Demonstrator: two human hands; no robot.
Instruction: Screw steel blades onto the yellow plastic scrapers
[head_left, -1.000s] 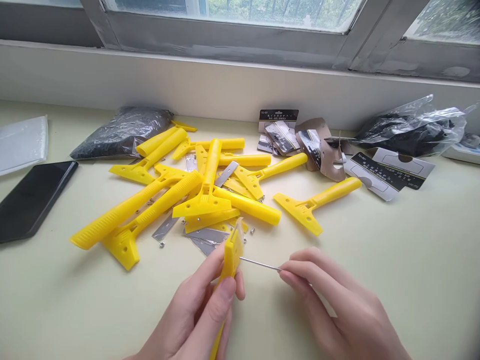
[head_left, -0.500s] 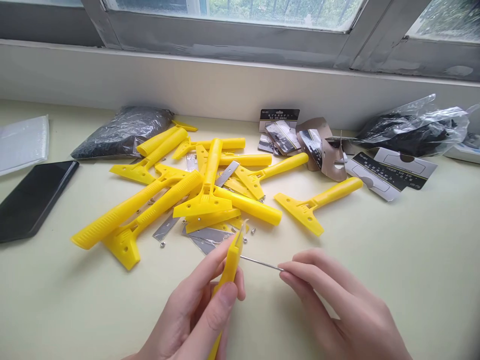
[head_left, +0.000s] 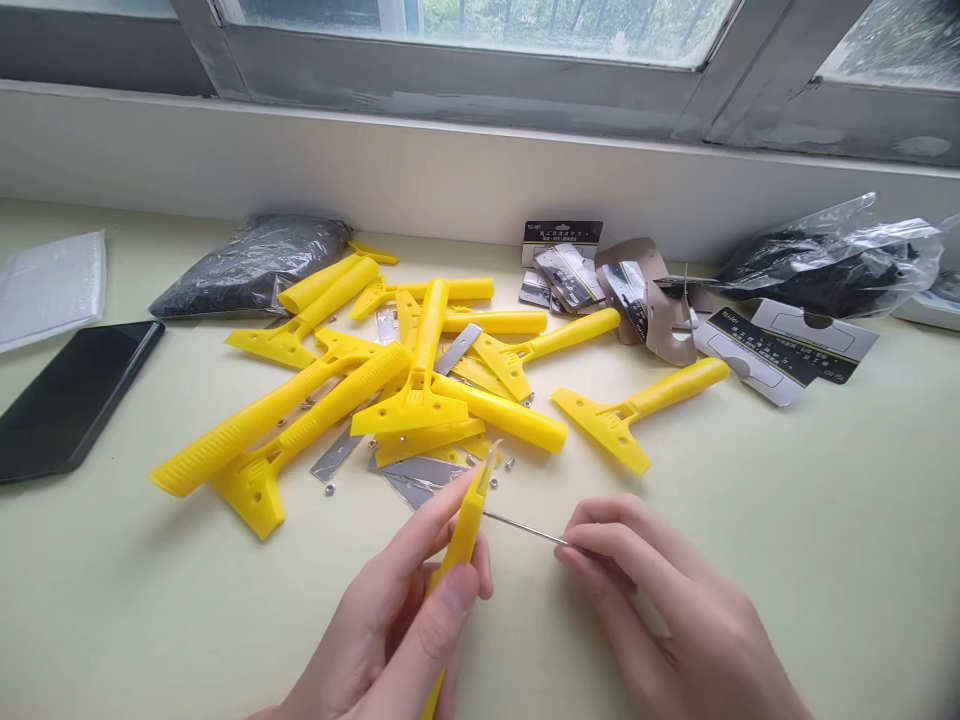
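My left hand (head_left: 409, 610) is closed round a yellow plastic scraper (head_left: 466, 525), held edge-on to me with its head up. A thin pale strip sticks out at the top of the head. Between the thumb and fingers of my right hand (head_left: 660, 600) is a thin metal rod (head_left: 525, 527), like a screwdriver shaft or hex key; the fingers hide its near end. Its far end meets the right side of the scraper head, where the exact contact is too small to make out. Just beyond lie small screws and nuts (head_left: 510, 464) and flat grey blades (head_left: 405, 480).
Several yellow scrapers (head_left: 420, 350) are heaped mid-table, with one scraper (head_left: 637, 405) lying apart on the right. A phone (head_left: 75, 400) and a dark-filled plastic bag (head_left: 251, 265) are at left. Printed cards (head_left: 765, 350) and another bag (head_left: 832, 260) stand back right, below the window.
The fingers of my right hand have shifted and curled slightly around the rod. My left hand keeps the scraper nearly still; the whole view has drifted a little.
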